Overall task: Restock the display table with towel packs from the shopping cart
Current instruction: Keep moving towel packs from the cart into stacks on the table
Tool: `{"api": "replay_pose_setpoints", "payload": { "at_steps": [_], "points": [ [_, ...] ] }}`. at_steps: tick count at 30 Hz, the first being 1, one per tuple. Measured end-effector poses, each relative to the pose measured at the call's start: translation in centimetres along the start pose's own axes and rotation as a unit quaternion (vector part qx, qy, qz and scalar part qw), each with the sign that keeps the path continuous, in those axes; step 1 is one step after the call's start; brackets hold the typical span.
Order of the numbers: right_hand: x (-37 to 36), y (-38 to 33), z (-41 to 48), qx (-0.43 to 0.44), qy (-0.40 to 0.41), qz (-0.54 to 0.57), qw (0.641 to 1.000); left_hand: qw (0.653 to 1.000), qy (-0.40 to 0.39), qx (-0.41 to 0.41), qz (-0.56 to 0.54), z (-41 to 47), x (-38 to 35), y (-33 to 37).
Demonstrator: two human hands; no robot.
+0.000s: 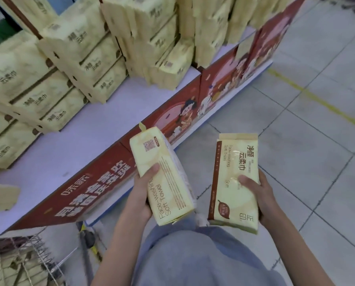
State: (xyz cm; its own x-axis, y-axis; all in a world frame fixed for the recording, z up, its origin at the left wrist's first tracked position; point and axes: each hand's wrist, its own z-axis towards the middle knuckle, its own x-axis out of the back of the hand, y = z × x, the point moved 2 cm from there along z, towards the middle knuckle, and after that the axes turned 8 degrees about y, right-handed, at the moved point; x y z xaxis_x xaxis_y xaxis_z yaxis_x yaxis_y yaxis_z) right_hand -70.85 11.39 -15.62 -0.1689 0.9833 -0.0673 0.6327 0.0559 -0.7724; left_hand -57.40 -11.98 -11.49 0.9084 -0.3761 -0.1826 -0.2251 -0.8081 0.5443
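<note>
Gripping left pack (168, 182), right pack (232, 168)

The left grip (142, 193) holds one towel pack (162, 162), thumb across its face; the right grip (262, 195) holds a second pack (234, 162) likewise. Stacked packs (73, 58) crowd the counter (79, 145), and a wire cart (34, 254) shows lower left.

Gripping one face-washing towel pack (164, 178) in the left hand (142, 195), thumb pressed across its front, palm cupped behind; clasping a second towel pack (233, 188) in the right hand (262, 197) the same way; bare forearms (119, 242) reaching forward, hands apart at similar height
</note>
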Motion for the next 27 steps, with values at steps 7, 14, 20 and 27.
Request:
{"api": "replay_pose_setpoints", "payload": {
  "at_steps": [7, 14, 20, 27],
  "points": [
    [0.2, -4.5, 4.8, 0.016, 0.012, 0.029, 0.999, 1.000, 0.006, 0.007, 0.009, 2.9, -4.1, 0.3],
    [-0.5, -10.1, 12.6, 0.017, 0.002, 0.010, 1.000, 0.999, -0.006, 0.032, -0.009, 8.2, -11.6, 2.6],
    [-1.2, -15.4, 18.6, 0.003, -0.008, 0.001, 1.000, 0.999, -0.035, 0.020, -0.036, 12.2, -18.6, 7.3],
    [-2.1, -19.0, 23.4, -0.012, -0.021, -0.014, 1.000, 0.999, -0.042, -0.006, -0.034, 15.1, -24.0, 11.8]
  ]
}}
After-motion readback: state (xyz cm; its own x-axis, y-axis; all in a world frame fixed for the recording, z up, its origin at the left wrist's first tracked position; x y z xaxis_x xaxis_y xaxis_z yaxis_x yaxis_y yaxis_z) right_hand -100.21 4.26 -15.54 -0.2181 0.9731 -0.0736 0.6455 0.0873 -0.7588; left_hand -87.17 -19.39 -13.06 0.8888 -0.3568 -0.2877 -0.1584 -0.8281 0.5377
